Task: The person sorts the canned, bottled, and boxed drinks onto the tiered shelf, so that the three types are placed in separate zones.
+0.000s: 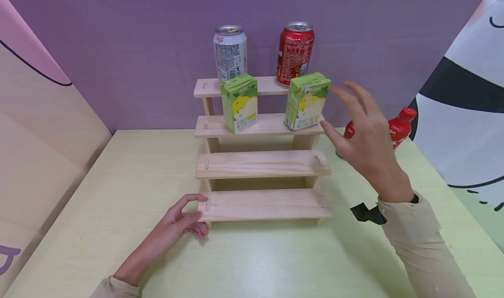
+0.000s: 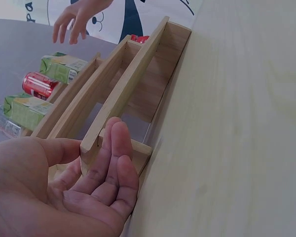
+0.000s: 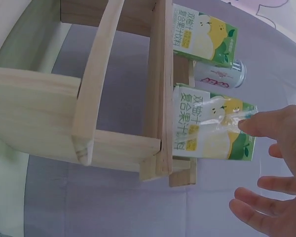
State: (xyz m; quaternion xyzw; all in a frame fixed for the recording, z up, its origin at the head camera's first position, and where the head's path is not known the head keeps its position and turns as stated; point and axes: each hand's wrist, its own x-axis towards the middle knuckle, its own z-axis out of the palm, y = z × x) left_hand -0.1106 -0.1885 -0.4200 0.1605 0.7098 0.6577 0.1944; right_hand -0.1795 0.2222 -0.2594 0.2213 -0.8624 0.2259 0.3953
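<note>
A stepped wooden shelf stands on the table. My left hand pinches the left end of its lowest board, thumb and fingers round the edge, as the left wrist view also shows. My right hand is beside the right green juice box, fingers spread and holding nothing; whether a fingertip touches the box I cannot tell. A second green juice box stands at the left of the same step. Behind them on the top step are a white can and a red can.
Red-capped bottles stand on the table right of the shelf, partly hidden by my right hand. A purple backdrop rises behind the shelf. A black strap end sticks out from my right cuff.
</note>
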